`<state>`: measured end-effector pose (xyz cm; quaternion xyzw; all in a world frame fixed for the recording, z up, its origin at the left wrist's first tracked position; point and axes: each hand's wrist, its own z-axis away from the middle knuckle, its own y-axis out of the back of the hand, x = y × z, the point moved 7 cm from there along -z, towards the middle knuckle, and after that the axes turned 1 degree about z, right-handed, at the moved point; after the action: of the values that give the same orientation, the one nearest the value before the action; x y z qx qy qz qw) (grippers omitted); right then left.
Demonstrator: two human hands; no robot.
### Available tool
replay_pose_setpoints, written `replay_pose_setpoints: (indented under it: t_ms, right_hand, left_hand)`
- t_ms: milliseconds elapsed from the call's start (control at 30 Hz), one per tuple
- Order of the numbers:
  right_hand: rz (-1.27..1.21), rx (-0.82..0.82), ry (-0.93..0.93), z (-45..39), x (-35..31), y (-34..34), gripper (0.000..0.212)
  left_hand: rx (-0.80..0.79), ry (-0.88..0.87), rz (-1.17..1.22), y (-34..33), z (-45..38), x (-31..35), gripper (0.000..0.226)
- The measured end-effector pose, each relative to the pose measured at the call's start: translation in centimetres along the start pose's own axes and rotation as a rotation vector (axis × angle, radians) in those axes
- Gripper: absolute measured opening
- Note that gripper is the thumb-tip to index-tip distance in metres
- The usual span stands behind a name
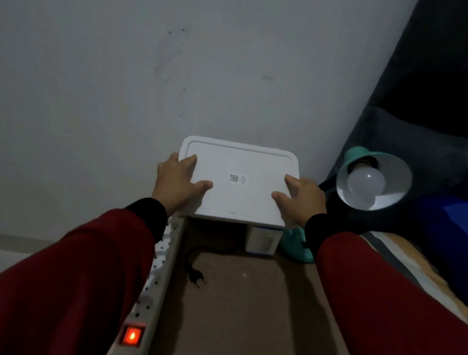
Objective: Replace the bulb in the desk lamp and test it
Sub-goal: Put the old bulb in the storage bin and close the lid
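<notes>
Hands, left [178, 182] and right [300, 199], grip opposite sides of a white lid [238, 177] held above the desk [257, 308]; the teal lamp [374, 179], bulb [366, 182] fitted and unlit, stands just right of it.

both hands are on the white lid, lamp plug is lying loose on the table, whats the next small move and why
Probably lift the white lid clear with the left hand and right hand, which grip its two sides. The lamp holds an unlit bulb and its plug lies unplugged, so it looks safe to fetch whatever is under the lid first.
</notes>
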<state>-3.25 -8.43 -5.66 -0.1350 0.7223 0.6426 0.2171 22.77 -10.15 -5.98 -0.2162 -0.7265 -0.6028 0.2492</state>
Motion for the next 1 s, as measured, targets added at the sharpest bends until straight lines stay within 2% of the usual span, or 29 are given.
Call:
replay_pose_setpoints:
  t_ms: [167, 400, 533, 633, 700, 867, 1000]
  right_hand:
    - [-0.014, 0.004, -0.024, -4.6, 0.4, -1.0, 0.061]
    - [0.011, -0.003, -0.013, -8.6, 0.1, -2.2, 0.058]
    - [0.005, 0.002, -0.003, -10.0, -0.4, -2.8, 0.054]
    - [0.015, 0.010, -0.009, -10.8, -0.4, -3.0, 0.051]
    - [0.021, 0.018, -0.015, -11.2, -0.2, -3.1, 0.049]
    - [0.046, 0.041, -0.017, -11.9, -0.1, -3.2, 0.048]
    - [0.021, 0.053, -0.014, -11.9, 0.4, -3.8, 0.049]
  left_hand:
    - [-0.055, 0.002, -0.082, -1.9, -4.3, 0.4, 0.068]
    - [-0.054, 0.033, -0.113, -2.8, -7.8, 0.0, 0.060]
    - [-0.075, 0.018, -0.122, -2.8, -8.6, 0.1, 0.063]
    - [-0.122, 0.016, -0.127, -2.8, -8.8, 0.4, 0.080]
    - [-0.128, 0.019, -0.122, -2.9, -9.2, 0.3, 0.082]
    - [-0.116, -0.001, -0.145, -3.5, -10.4, 0.0, 0.056]
    - [-0.115, -0.010, -0.134, -4.2, -10.5, -0.7, 0.056]
